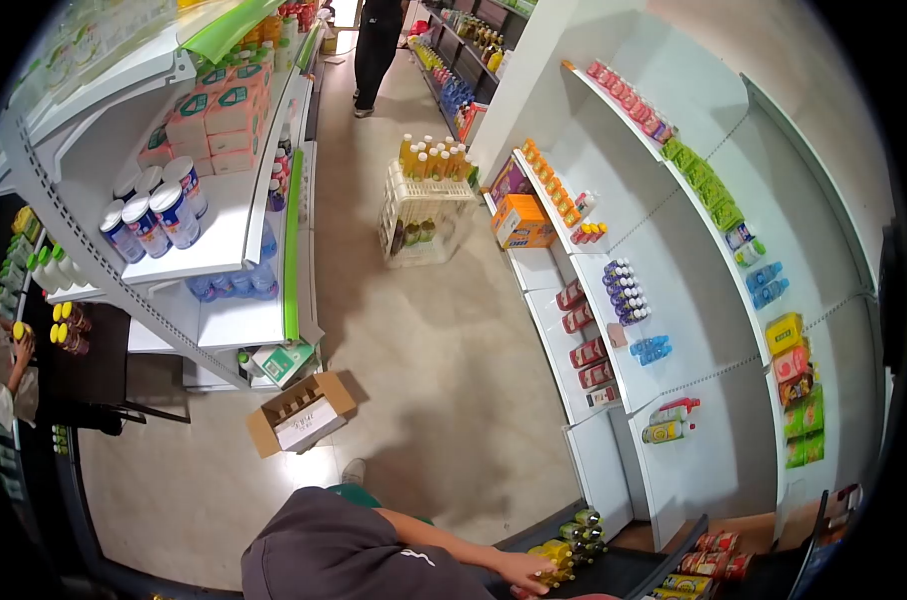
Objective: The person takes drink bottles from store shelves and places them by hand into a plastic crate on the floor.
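My left arm in a dark grey sleeve [324, 545] reaches to the lower right. At its end my left hand [524, 572] has its fingers curled against the nearest of several yellow bottles [554, 560] on a dark shelf; the fingertips are partly hidden. Just behind these stand dark green bottles [586, 530] with pale tops. My right hand does not show; only a thin pinkish sliver crosses the bottom edge beside the left hand.
An open cardboard box [304, 415] lies on the floor by the left shelving [214, 260]. Further ahead, a pale crate [429, 225] bears yellow-orange bottles. White shelves [664, 270] with goods line the right. One person [376, 50] stands in the aisle; another's hand [22, 345] is at far left.
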Motion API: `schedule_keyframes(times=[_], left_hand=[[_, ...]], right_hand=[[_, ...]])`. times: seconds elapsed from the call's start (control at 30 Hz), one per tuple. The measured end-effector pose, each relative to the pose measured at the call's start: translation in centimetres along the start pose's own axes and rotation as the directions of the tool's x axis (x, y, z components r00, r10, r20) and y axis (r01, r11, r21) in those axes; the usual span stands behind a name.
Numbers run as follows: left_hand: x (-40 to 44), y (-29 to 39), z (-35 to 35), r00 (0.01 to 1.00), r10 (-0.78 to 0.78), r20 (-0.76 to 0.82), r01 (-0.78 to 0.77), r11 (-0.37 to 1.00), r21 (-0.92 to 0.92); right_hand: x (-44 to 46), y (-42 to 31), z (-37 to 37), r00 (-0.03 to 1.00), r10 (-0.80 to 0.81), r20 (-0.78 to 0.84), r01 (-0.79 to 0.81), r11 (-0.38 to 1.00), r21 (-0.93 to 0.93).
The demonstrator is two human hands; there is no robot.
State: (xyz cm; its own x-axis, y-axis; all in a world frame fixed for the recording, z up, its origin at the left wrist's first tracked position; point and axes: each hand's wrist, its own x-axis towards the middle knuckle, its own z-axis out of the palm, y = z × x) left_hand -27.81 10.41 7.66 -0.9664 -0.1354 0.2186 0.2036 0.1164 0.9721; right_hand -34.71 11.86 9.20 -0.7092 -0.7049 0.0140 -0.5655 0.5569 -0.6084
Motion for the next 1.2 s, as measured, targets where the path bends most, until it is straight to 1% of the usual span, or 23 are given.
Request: schedule_keyframes(times=[0.03, 0.07, 0.1, 0.17, 0.2, 0.3, 0.33, 0.37, 0.4, 0.43, 0.47, 0.5, 0.57, 0.6, 0.63, 0.7, 0.83, 0.9, 0.93, 1.0, 1.03, 1.1, 1.2], left_hand=[[0.1, -0.1, -1.1, 0.997, -0.015, -0.073, 0.015, 1.000, -0.006], [0.7, -0.7, -1.5, 0.975, -0.005, -0.224, 0.004, 1.000, -0.007], [0.8, -0.9, -3.0, 0.972, 0.003, -0.235, -0.004, 1.000, -0.006], [0.7, -0.6, -7.7, 0.966, 0.096, -0.239, -0.140, 0.974, -0.176], [0.0, 0.4, -10.1, 0.928, 0.111, -0.356, -0.148, 0.986, -0.080], [-0.7, -0.8, -16.8, 0.916, 0.122, -0.382, -0.147, 0.988, -0.037], [-0.3, -2.3, -18.1, 0.891, 0.120, -0.439, -0.137, 0.990, -0.008], [0.3, -3.6, -19.1, 0.887, 0.120, -0.446, -0.133, 0.991, 0.002], [0.4, -4.4, -20.6, 0.866, 0.062, -0.495, -0.056, 0.998, 0.027], [0.7, -5.2, -22.6, 0.839, 0.008, -0.545, 0.024, 0.998, 0.051], [1.4, -5.9, -23.8, 0.752, 0.042, -0.658, -0.037, 0.999, 0.021], [1.9, -6.0, -25.3, 0.748, 0.030, -0.663, -0.019, 1.000, 0.025], [3.5, -6.4, -29.7, 0.738, -0.125, -0.663, 0.201, 0.979, 0.040], [4.3, -6.4, -31.4, 0.719, -0.098, -0.688, 0.161, 0.986, 0.029], [5.8, -8.2, -33.4, 0.711, -0.112, -0.694, 0.189, 0.981, 0.035], [7.4, -11.9, -35.4, 0.612, 0.047, -0.789, 0.183, 0.963, 0.199], [9.4, -11.7, -41.6, 0.645, -0.031, -0.764, 0.255, 0.951, 0.177], [9.8, -12.9, -44.8, 0.647, -0.121, -0.752, 0.340, 0.930, 0.142], [10.1, -13.2, -45.7, 0.646, -0.129, -0.752, 0.341, 0.931, 0.133], [9.8, -13.4, -48.3, 0.516, -0.145, -0.844, 0.436, 0.893, 0.113], [9.4, -13.4, -49.7, 0.517, -0.144, -0.844, 0.438, 0.891, 0.116], [8.5, -13.2, -52.1, 0.456, -0.190, -0.870, 0.427, 0.904, 0.026], [7.0, -14.4, -56.4, 0.497, -0.219, -0.839, 0.468, 0.882, 0.047]], right_hand=[[0.2, -0.4, 0.8, 1.000, -0.002, 0.027, 0.003, 1.000, -0.007], [0.6, -0.7, 1.5, 0.999, -0.008, 0.051, 0.009, 1.000, -0.016], [1.1, -1.1, 2.2, 0.997, -0.012, 0.079, 0.015, 0.999, -0.028], [2.1, -1.3, 4.0, 0.991, -0.021, 0.132, 0.027, 0.999, -0.040], [2.9, -1.4, 4.9, 0.988, -0.027, 0.154, 0.034, 0.998, -0.046], [5.3, -1.4, 7.5, 0.972, -0.036, 0.233, 0.055, 0.996, -0.074], [6.4, -1.4, 8.4, 0.965, -0.042, 0.258, 0.065, 0.995, -0.080], [7.8, -1.4, 9.5, 0.958, -0.049, 0.282, 0.074, 0.994, -0.080], [9.2, -1.4, 10.7, 0.950, -0.059, 0.306, 0.088, 0.993, -0.082], [10.8, -1.5, 12.1, 0.942, -0.079, 0.326, 0.109, 0.991, -0.077], [12.6, -1.3, 13.2, 0.933, -0.089, 0.350, 0.123, 0.989, -0.076], [14.2, -1.5, 14.5, 0.923, -0.102, 0.371, 0.137, 0.988, -0.069], [18.5, -2.2, 17.0, 0.900, -0.150, 0.409, 0.185, 0.982, -0.046], [20.5, -2.7, 18.1, 0.888, -0.168, 0.428, 0.201, 0.979, -0.032], [22.7, -3.3, 19.3, 0.872, -0.211, 0.441, 0.240, 0.971, -0.010], [26.6, -4.6, 21.4, 0.834, -0.299, 0.464, 0.314, 0.948, 0.047], [32.8, -7.3, 24.7, 0.753, -0.454, 0.477, 0.435, 0.887, 0.156], [35.1, -8.8, 26.5, 0.716, -0.508, 0.479, 0.471, 0.858, 0.206], [36.2, -9.1, 27.6, 0.699, -0.521, 0.489, 0.480, 0.849, 0.220], [38.8, -10.6, 31.0, 0.646, -0.495, 0.581, 0.451, 0.862, 0.232], [39.7, -11.6, 32.6, 0.620, -0.481, 0.621, 0.434, 0.869, 0.239], [40.6, -12.6, 33.8, 0.601, -0.462, 0.653, 0.413, 0.878, 0.241], [42.5, -16.1, 34.6, 0.618, -0.566, 0.545, 0.393, 0.823, 0.410]])
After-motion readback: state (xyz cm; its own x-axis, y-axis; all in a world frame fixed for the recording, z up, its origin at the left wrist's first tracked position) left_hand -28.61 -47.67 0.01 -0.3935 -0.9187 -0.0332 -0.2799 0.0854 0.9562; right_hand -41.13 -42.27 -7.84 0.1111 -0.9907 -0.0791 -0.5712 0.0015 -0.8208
